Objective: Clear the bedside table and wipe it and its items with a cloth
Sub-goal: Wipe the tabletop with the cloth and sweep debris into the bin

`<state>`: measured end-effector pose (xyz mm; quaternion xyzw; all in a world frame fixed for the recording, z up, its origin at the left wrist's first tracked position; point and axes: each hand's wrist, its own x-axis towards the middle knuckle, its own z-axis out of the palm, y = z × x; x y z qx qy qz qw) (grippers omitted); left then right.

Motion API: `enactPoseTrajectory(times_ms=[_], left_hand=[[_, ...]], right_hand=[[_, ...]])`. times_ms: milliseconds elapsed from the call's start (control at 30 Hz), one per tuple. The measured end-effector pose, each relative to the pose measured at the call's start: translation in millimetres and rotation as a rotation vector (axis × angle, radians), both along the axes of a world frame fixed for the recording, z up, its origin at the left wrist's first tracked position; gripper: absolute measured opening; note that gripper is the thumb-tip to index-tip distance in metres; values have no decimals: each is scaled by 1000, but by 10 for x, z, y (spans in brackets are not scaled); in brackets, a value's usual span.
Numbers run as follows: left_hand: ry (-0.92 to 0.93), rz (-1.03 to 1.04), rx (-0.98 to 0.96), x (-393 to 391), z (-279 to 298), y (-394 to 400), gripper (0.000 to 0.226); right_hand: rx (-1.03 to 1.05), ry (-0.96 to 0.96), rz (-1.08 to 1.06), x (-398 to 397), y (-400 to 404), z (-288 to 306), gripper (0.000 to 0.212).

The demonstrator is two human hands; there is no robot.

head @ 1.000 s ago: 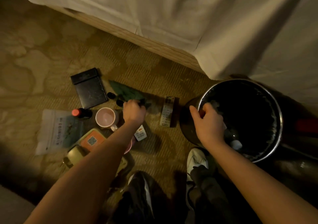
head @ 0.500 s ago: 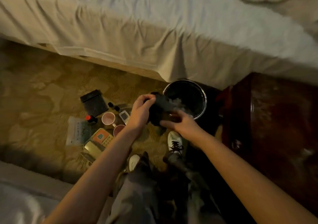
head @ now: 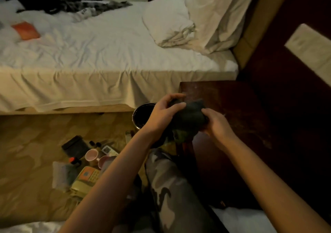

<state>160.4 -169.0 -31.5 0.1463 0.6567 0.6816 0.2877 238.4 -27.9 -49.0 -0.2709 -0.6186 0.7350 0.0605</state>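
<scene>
A dark green cloth [head: 189, 118] is bunched between both hands just over the left front corner of the dark wooden bedside table [head: 238, 107]. My left hand [head: 164, 112] grips its left side with curled fingers, and my right hand [head: 215, 123] grips its right side. The table's items lie on the carpet at lower left: a black notebook [head: 75, 145], two pink mugs [head: 91, 155], a red-capped bottle [head: 74, 160], a phone with an orange label [head: 86, 179], a remote [head: 128, 137] and a clear bag [head: 61, 176].
A round metal bin [head: 141, 114] stands on the carpet between bed and table. The white bed [head: 98, 53] with pillows [head: 197, 17] fills the upper half. My camouflage trouser leg [head: 166, 182] is at bottom centre. White bedding [head: 238, 220] shows at the bottom edge.
My left hand picked the cloth up off the floor, my right hand left the bin, and both lifted the cloth to the bedside table. The view rose from the carpet to the bed and table.
</scene>
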Motion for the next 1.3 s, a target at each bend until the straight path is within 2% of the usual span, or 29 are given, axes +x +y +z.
enactPoseTrajectory(times_ms=[100,133,233,333,400,500,600,667,733,800,900,967,1033,1100,1133,1233,1300], left_hand=[[79,-112,-180,219,35,165,59],[95,-153,-226,277,54,218,61],[116,-317,-329,426,149,349,43],[222,-479,-409,548,186,459,20],[256,-509,-369,648,204,537,14],[204,-498,-190,826,229,693,16],[226,-529,-163,1011,193,868,17],[183,-506,-151,1109,79,1000,16],[129,-451,-174,1185,-123,1134,15],[163,-405,-266,1258,-432,1250,21],[225,-368,-370,1433,-931,1339,29],[250,-297,-409,1532,-1178,1378,29],[271,-210,-393,1603,-1330,1388,27],[288,-131,-321,1654,-1467,1329,23],[288,-92,-270,1663,-1555,1269,22],[191,61,-179,1590,-1790,1055,21],[186,191,-217,1461,-1838,1005,29]], right_hand=[[170,-1,-27,306,110,124,30],[217,-7,-39,388,142,139,31],[303,-17,-101,640,250,159,33],[411,-19,-100,940,343,181,30],[386,-23,-17,1164,407,171,27],[276,-55,196,1494,504,56,30],[207,-42,267,1751,579,-149,24],[78,10,159,1897,669,-220,20],[-34,45,-50,2014,806,-314,24],[-77,-24,-282,2088,976,-442,20],[-222,-97,-576,2243,1240,-689,32],[-99,-119,-733,2383,1431,-782,29],[304,-255,-746,2481,1609,-806,10],[604,-392,-653,2503,1764,-858,9],[671,-440,-629,2502,1860,-917,12],[671,-519,-703,2446,2148,-1056,16],[693,-555,-727,2420,2275,-1090,15]])
